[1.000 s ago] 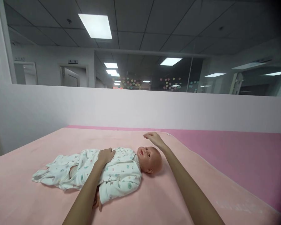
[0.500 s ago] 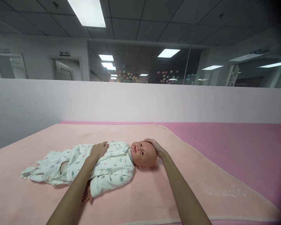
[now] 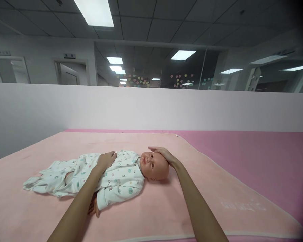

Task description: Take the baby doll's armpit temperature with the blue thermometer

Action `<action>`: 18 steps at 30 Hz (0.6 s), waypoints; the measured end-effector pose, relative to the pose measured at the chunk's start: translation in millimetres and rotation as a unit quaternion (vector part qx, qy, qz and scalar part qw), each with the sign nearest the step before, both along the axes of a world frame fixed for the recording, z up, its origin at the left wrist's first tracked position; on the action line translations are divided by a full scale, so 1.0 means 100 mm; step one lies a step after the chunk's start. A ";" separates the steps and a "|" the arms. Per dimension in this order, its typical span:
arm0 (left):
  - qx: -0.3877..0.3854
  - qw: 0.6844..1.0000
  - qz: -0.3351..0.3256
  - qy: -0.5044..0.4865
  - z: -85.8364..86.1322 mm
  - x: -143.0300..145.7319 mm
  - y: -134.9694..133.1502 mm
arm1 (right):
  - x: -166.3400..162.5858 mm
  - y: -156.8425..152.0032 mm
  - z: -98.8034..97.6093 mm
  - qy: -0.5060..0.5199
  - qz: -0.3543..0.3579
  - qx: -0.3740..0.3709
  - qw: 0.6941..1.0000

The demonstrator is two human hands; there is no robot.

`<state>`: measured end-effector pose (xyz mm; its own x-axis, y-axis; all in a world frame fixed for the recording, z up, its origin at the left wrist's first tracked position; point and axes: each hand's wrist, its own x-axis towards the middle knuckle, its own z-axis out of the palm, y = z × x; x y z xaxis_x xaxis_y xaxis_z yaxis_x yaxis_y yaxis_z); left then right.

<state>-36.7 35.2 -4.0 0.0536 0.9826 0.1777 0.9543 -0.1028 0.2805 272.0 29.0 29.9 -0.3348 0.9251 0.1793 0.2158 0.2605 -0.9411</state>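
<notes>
The doll (image 3: 125,179) lies on its back, lengthwise left to right on the pink sheet (image 3: 202,171) — head (image 3: 158,168) against the loosely curved right hand (image 3: 165,154), the left hand (image 3: 106,160) resting on its middle, neither grip clenched.

from here, the camera sits on the person's head at the near edge of the peach mat (image 3: 151,218), facing forward over the baby doll (image 3: 123,174) to the white half-wall (image 3: 151,109) and ceiling (image 3: 137,28).

The doll (image 3: 123,179) lies on the sheet (image 3: 151,215), head (image 3: 158,168) to the right, a wall (image 3: 151,107) behind.
</notes>
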 end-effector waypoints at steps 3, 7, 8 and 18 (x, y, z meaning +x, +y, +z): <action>0.005 1.000 -0.001 0.002 -0.01 0.00 0.01 | -0.02 -0.02 0.01 -0.013 0.016 -0.009 1.000; 0.006 1.000 -0.004 0.000 -0.02 0.00 0.02 | -0.03 -0.02 0.02 -0.001 0.015 -0.020 1.000; 0.005 1.000 -0.006 -0.002 -0.02 0.00 0.02 | -0.03 -0.02 0.01 -0.001 0.016 -0.024 1.000; 0.006 1.000 -0.009 -0.011 -0.02 0.00 0.01 | -0.01 0.02 -0.03 0.014 0.001 -0.046 0.999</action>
